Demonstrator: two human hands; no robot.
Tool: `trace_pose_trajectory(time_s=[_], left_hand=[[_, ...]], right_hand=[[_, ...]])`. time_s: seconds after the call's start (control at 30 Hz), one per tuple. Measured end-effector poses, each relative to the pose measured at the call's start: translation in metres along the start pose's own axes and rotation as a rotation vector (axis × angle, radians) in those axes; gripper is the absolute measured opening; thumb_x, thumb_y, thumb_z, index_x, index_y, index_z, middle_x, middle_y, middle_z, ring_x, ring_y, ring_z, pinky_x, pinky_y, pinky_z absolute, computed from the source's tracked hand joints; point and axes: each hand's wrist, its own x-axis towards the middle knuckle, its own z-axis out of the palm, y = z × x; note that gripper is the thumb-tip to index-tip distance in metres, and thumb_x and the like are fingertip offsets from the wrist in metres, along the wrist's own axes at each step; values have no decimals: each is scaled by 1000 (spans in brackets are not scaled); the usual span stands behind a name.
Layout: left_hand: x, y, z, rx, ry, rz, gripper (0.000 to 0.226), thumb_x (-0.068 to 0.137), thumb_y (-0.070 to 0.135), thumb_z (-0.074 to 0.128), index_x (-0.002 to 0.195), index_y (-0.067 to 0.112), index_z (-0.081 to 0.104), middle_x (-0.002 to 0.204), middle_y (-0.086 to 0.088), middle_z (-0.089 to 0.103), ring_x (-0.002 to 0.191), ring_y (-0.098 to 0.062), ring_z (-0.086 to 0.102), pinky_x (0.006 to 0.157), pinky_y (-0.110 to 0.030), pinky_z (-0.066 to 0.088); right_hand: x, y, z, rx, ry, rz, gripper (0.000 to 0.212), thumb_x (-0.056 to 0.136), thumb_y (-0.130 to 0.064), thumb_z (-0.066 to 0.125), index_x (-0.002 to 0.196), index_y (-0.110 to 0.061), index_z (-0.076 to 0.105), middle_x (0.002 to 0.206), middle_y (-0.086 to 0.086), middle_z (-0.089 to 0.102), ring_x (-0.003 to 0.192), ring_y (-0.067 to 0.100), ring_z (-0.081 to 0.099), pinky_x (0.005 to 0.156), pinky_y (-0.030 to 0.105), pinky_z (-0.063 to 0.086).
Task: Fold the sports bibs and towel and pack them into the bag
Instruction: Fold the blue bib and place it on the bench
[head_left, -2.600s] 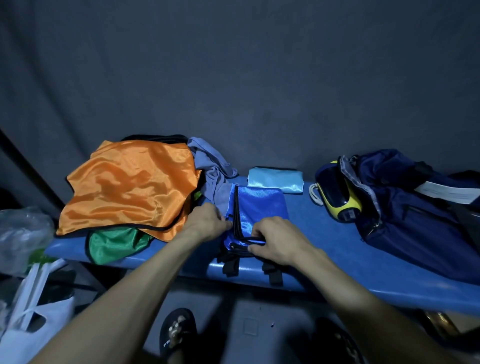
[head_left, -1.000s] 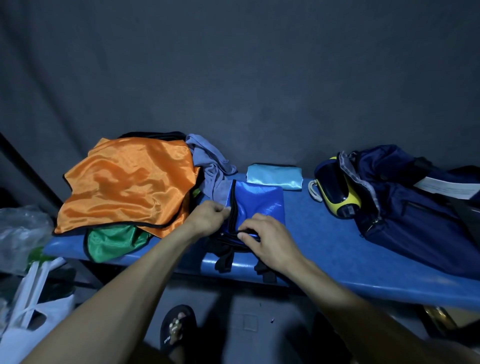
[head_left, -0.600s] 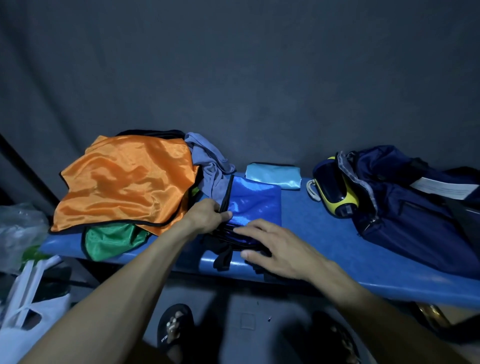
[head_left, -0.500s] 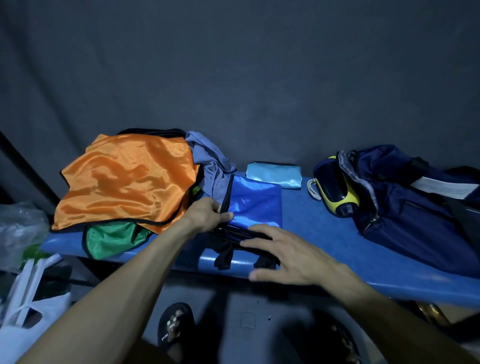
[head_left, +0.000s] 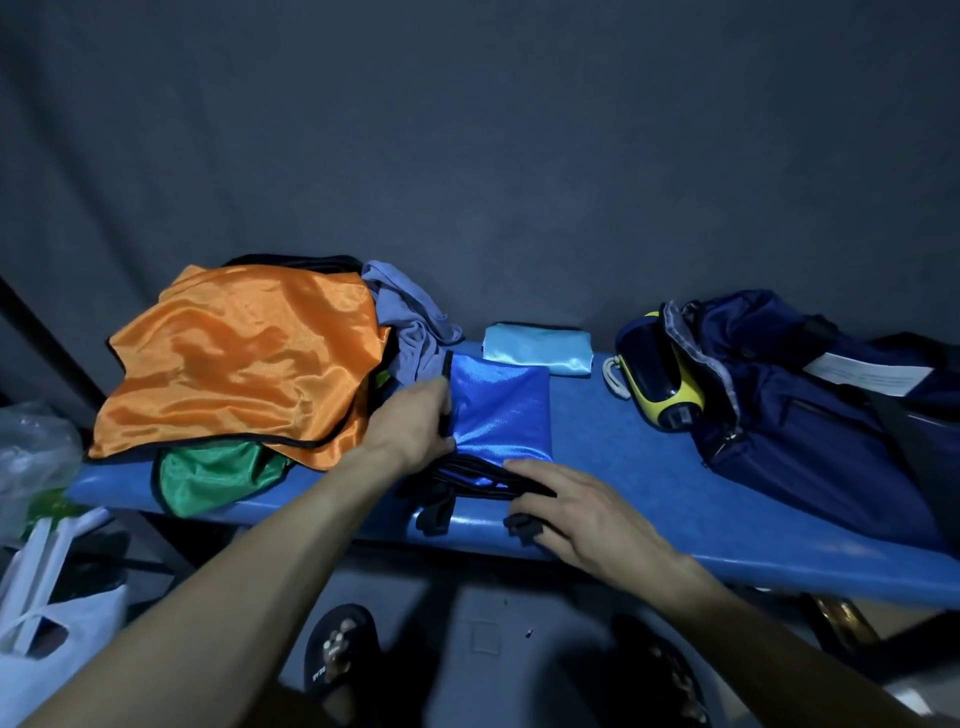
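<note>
A: Blue bib (head_left: 501, 410) – orientation?

B: Folded into a rectangle on the counter (head_left: 623, 499), long axis running from the near edge toward the back wall. Black trim and straps bunched at the near end, some hanging over the counter's front edge.

A: Left hand (head_left: 410, 428)?

B: On the bib's left edge. Thumb and fingers curled, pinching the black trim there.

A: Right hand (head_left: 576, 512)?

B: At the bib's near end. Fingers straight and spread, lying flat over the black straps, gripping nothing.

A: Others, relative to the blue bib?

B: Orange bib (head_left: 244, 358) heaped to its left, over a green bib (head_left: 208, 475). Grey towel (head_left: 410, 322) crumpled just behind the bib's left corner. Folded light-blue bib (head_left: 537, 351) just behind it, near the wall. Navy bag (head_left: 810, 415) well to the right, mouth open toward the bib, with a yellow-and-dark item (head_left: 660, 384) at the opening.
</note>
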Motion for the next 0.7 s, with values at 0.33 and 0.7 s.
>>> trace_pose_trajectory(time_s=[0.33, 0.7], left_hand=[[-2, 30, -11, 255, -232, 243, 27, 97, 49, 52, 102, 29, 70, 106, -1, 69, 101, -28, 62, 78, -36, 47], [-20, 26, -5, 219, -305, 297, 20, 94, 55, 55, 109, 42, 56, 116, 3, 49, 108, -29, 52, 96, -46, 43]], right_hand=[[12, 3, -5, 374, 114, 297, 17, 91, -34, 72, 102, -21, 74, 107, -11, 73, 96, 8, 70, 85, 37, 54], [47, 12, -14, 445, -33, 674, 41, 97, -36, 63, 68, -9, 53, 59, -3, 49, 58, 11, 42, 59, 35, 35]])
